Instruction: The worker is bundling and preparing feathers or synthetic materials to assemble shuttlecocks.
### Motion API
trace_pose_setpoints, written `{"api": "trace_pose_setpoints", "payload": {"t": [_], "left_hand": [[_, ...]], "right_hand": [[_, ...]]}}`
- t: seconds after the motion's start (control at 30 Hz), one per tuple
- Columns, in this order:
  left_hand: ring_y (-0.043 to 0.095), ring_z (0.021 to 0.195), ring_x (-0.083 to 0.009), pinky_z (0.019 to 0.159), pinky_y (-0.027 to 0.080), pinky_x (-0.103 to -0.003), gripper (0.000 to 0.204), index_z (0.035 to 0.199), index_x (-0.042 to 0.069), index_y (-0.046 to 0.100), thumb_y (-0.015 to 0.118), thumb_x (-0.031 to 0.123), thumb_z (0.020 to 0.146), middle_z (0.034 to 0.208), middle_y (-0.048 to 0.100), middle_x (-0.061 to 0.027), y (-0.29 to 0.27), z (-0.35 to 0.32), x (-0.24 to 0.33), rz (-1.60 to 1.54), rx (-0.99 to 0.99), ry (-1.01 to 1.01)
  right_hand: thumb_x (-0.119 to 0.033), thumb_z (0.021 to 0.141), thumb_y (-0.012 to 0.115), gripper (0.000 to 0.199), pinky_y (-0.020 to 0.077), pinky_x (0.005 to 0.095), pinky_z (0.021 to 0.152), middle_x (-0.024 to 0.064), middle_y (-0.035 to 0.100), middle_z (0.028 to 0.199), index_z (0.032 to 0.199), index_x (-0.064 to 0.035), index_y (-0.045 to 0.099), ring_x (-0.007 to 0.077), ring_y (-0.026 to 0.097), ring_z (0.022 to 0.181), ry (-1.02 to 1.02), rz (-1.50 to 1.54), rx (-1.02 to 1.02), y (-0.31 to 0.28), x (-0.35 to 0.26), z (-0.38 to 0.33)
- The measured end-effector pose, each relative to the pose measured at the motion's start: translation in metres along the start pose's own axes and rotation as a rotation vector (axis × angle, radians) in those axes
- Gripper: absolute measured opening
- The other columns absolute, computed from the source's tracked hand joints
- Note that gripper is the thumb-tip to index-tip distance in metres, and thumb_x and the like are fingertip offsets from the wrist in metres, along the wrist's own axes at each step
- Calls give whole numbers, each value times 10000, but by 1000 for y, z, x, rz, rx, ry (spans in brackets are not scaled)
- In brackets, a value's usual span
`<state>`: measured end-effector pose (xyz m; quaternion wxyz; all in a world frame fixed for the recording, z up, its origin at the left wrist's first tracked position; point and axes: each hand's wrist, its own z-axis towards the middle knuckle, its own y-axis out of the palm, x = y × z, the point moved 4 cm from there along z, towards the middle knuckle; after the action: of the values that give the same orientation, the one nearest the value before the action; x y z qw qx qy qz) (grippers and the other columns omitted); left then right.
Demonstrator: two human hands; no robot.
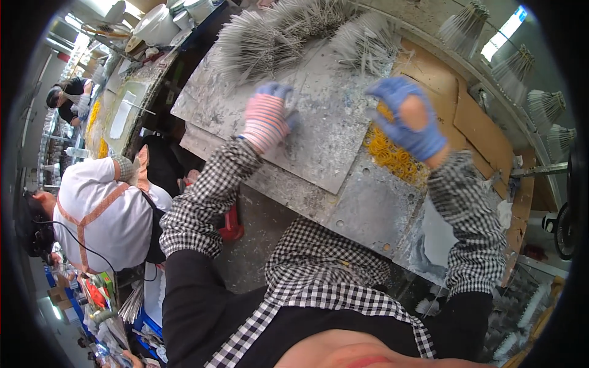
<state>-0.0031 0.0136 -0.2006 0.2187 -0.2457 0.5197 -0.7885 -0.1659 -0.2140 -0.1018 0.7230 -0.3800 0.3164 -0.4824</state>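
Note:
My left hand, in a red-and-white striped glove with blue fingertips, is over the middle of a grey metal plate. Its fingers bend away from me and are blurred, so whether they hold anything is hidden. To the right, my right hand wears a blue glove with a round hole on its back. Fingers and thumb curve apart, with nothing visible between them. Just under this hand lies a heap of yellow rubber bands. Beyond both hands, bundles of thin grey rods lie along the plate's far side.
Brown cardboard covers the bench's right side. More rod bundles hang along the right rail. At my left a co-worker in a white top sits close by. A red stool stands under the bench edge. White buckets stand far left.

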Motion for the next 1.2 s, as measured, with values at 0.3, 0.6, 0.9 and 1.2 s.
{"api": "trace_pose_setpoints", "payload": {"t": [0.3,0.6,0.9,1.2], "left_hand": [[420,1449,-310,1204,334,-451,1220,1644,186,196,917,424,690,1551,467,-88,-29,141,-104,750,-74,194],[453,1419,-293,1198,335,-455,1013,1516,136,457,923,382,651,1470,523,-122,-25,167,-93,950,-435,231],[578,1267,-290,1095,437,-434,837,1357,66,548,912,355,661,1271,644,-111,-26,135,-89,922,-320,347],[597,1114,-263,953,468,-460,320,1254,147,596,550,227,947,1145,618,-68,-4,28,-63,677,-68,275]], "right_hand": [[-326,891,684,327,502,428,955,136,645,1034,1117,-90,672,316,621,1044,113,295,-140,211,-42,34],[-341,891,691,306,501,430,932,128,616,989,1072,-94,688,307,612,1027,209,267,-91,216,-39,31],[-313,876,704,277,506,429,924,119,626,994,1046,-95,677,305,616,1018,215,306,-66,217,-36,31],[-190,891,657,308,571,446,848,183,664,1085,1177,-74,662,375,680,950,356,533,141,199,-35,35]]}}
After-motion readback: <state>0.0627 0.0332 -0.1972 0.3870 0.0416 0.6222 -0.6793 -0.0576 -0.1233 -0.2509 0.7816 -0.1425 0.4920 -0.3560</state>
